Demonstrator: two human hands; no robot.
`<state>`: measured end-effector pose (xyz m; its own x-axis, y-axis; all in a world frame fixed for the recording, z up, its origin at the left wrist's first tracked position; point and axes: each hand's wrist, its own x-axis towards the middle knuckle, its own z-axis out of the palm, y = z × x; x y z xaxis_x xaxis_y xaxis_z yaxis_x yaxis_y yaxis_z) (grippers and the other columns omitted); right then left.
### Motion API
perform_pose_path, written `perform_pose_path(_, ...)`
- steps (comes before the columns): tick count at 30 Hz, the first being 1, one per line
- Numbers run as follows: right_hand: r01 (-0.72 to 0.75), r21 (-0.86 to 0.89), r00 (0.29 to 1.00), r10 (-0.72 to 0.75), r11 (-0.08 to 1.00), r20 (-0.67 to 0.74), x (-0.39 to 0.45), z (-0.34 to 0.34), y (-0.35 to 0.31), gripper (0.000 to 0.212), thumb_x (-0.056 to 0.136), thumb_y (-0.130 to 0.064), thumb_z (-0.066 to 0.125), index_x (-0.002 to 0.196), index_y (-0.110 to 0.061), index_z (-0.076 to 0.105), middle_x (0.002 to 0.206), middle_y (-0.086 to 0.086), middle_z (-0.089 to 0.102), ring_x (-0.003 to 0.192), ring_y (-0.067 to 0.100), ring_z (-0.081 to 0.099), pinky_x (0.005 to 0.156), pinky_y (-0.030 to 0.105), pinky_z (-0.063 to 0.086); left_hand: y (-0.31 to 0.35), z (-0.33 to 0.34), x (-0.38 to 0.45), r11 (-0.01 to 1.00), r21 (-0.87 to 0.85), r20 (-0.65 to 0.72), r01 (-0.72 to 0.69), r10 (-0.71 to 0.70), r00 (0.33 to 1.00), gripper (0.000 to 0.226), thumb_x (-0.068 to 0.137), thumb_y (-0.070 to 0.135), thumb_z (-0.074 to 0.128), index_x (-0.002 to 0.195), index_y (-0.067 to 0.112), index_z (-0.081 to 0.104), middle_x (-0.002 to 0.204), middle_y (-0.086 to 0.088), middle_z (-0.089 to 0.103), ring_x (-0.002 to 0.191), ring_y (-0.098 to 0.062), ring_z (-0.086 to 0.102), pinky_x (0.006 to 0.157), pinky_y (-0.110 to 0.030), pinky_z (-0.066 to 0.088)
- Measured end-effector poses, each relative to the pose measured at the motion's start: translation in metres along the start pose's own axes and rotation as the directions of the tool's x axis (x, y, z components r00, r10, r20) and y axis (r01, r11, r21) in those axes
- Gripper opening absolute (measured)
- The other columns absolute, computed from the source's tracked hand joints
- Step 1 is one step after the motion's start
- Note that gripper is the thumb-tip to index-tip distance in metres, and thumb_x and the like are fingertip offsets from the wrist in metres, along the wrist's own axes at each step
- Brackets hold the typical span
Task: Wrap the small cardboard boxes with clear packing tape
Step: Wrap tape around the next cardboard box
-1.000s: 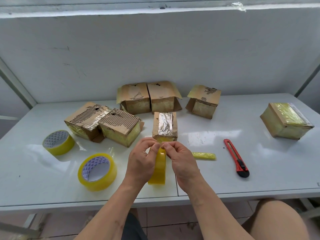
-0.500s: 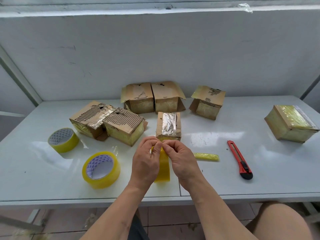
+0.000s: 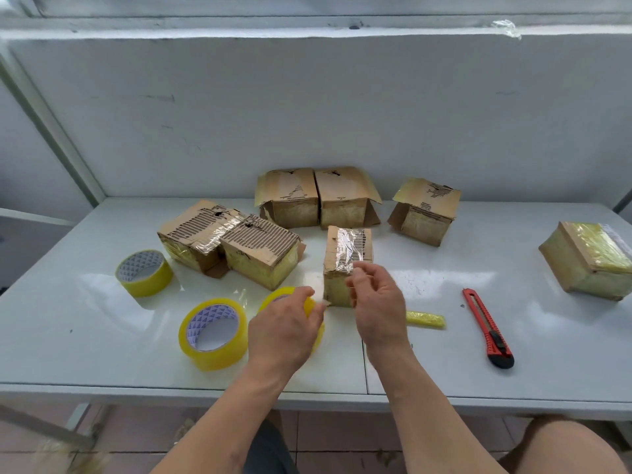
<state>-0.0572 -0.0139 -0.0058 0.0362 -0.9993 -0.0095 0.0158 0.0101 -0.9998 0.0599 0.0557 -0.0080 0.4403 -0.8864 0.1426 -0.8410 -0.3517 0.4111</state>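
Head view: the left hand [image 3: 285,333] grips a yellow tape roll [image 3: 313,307] from above, its fingers curled over the rim so that most of the roll is hidden beneath the palm. The right hand [image 3: 378,304] is raised just in front of a small cardboard box [image 3: 347,260], thumb and forefinger pressed together as if pinching something thin; whether a strip of clear tape runs between them cannot be told. That box stands near the middle of the white tabletop [image 3: 444,367], with a shiny band of tape across its top. A second tape roll [image 3: 213,333] lies just left of the left hand, and a third roll [image 3: 144,272] lies farther left. Two torn boxes [image 3: 229,241] touch each other behind the rolls, a pair of boxes [image 3: 318,196] sits side by side near the wall, another box [image 3: 424,212] stands to their right, and a taped box [image 3: 588,260] sits at the far right. A red utility knife [image 3: 487,328] and a small yellow wad of tape [image 3: 425,318] lie to the right of the right hand.
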Motion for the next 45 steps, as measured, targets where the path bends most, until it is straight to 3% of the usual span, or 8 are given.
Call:
perform_pose_path(6, 0.050, -0.265, 0.965, -0.115, 0.963, -0.235, 0.027, -0.007, -0.001, 0.010, 0.103, -0.026, 0.051, 0.100, -0.029, 0.060, 0.100, -0.007, 0.065, 0.095, 0.013, 0.060, 0.086, 0.030, 0.047, 0.009, 0.004, 0.010, 0.945, 0.315, 0.175, -0.089, 0.035, 0.984, 0.043, 0.105, 0.056, 0.027, 0.134, 0.030, 0.046, 0.119, 0.000, 0.069, 0.110, -0.024, 0.063, 0.079, -0.033, 0.046)
perform_pose_path(11, -0.089, -0.282, 0.980, 0.033, 0.955, -0.196, 0.056, 0.000, 0.013, 0.031, 0.102, -0.039, 0.049, 0.125, -0.019, 0.059, 0.124, 0.003, 0.061, 0.115, 0.022, 0.057, 0.103, 0.043, 0.048, 0.022, 0.003, 0.049, 0.937, -0.347, -0.129, 0.050, -0.101, 0.986, 0.035, 0.104, 0.035, 0.042, 0.132, 0.021, 0.059, 0.122, -0.003, 0.059, 0.116, -0.025, 0.055, 0.093, -0.037, 0.043)
perform_pose_path(14, -0.192, -0.331, 0.979, 0.158, 0.924, -0.127, 0.065, 0.008, 0.013, 0.050, 0.102, -0.050, 0.043, 0.139, -0.018, 0.050, 0.134, 0.005, 0.060, 0.122, 0.026, 0.056, 0.106, 0.046, 0.045, 0.040, 0.004, 0.101, 0.818, -0.573, 0.007, 0.058, -0.066, 0.998, 0.051, 0.103, 0.045, 0.046, 0.145, 0.016, 0.048, 0.140, -0.006, 0.049, 0.129, -0.021, 0.047, 0.109, -0.037, 0.038)
perform_pose_path(20, -0.193, -0.416, 0.981, 0.181, 0.889, -0.068, 0.064, 0.014, 0.019, 0.041, 0.100, -0.056, 0.045, 0.113, -0.020, 0.062, 0.105, 0.001, 0.069, 0.100, 0.026, 0.063, 0.084, 0.037, 0.050, 0.059, 0.027, 0.157, 0.867, -0.426, 0.429, 0.259, -0.059, 0.901, 0.075, 0.090, 0.066, 0.057, 0.148, 0.023, 0.038, 0.143, -0.008, 0.051, 0.120, -0.028, 0.058, 0.103, -0.047, 0.049)
perform_pose_path(32, -0.134, -0.341, 0.991, 0.126, 0.930, -0.044, 0.043, 0.013, 0.028, 0.032, 0.101, -0.051, 0.046, 0.123, -0.032, 0.060, 0.108, -0.008, 0.068, 0.102, 0.017, 0.061, 0.088, 0.036, 0.050, 0.047, 0.042, 0.160, 0.717, -0.599, 0.429, 0.357, -0.090, 0.899, 0.038, 0.094, 0.051, 0.065, 0.119, 0.027, 0.050, 0.103, -0.006, 0.068, 0.087, -0.028, 0.072, 0.077, -0.046, 0.062)
perform_pose_path(39, -0.232, -0.122, 0.967, 0.215, 0.965, -0.139, 0.048, 0.002, 0.033, 0.033, 0.101, -0.051, 0.046, 0.117, -0.028, 0.062, 0.105, -0.008, 0.069, 0.100, 0.016, 0.064, 0.093, 0.042, 0.053, 0.051, 0.035, 0.153, 0.627, -0.701, 0.431, 0.341, -0.009, 0.902, 0.057, 0.097, 0.060, 0.051, 0.146, 0.031, 0.044, 0.136, 0.004, 0.052, 0.119, -0.019, 0.053, 0.096, -0.035, 0.043)
perform_pose_path(42, -0.337, 0.074, 0.927, 0.345, 0.939, -0.149, 0.049, -0.004, 0.036, 0.034, 0.102, -0.047, 0.046, 0.108, -0.018, 0.063, 0.102, 0.000, 0.068, 0.097, 0.019, 0.064, 0.086, 0.041, 0.057, 0.045, 0.031, 0.153, 0.769, -0.605, 0.364, 0.206, 0.038, 0.931, 0.051, 0.088, 0.074, 0.047, 0.132, 0.051, 0.055, 0.142, 0.001, 0.054, 0.129, -0.022, 0.048, 0.112, -0.043, 0.038)
perform_pose_path(45, -0.237, -0.120, 0.962, 0.216, 0.964, -0.169, 0.046, -0.010, 0.025, 0.031, 0.105, -0.036, 0.043, 0.089, -0.016, 0.059, 0.081, -0.006, 0.060, 0.083, 0.019, 0.055, 0.068, 0.032, 0.044, 0.049, 0.026, 0.151, 0.944, -0.328, 0.259, -0.042, 0.132, 0.957, 0.051, 0.094, 0.069, 0.045, 0.140, 0.047, 0.052, 0.145, -0.003, 0.052, 0.136, -0.028, 0.040, 0.115, -0.047, 0.033)
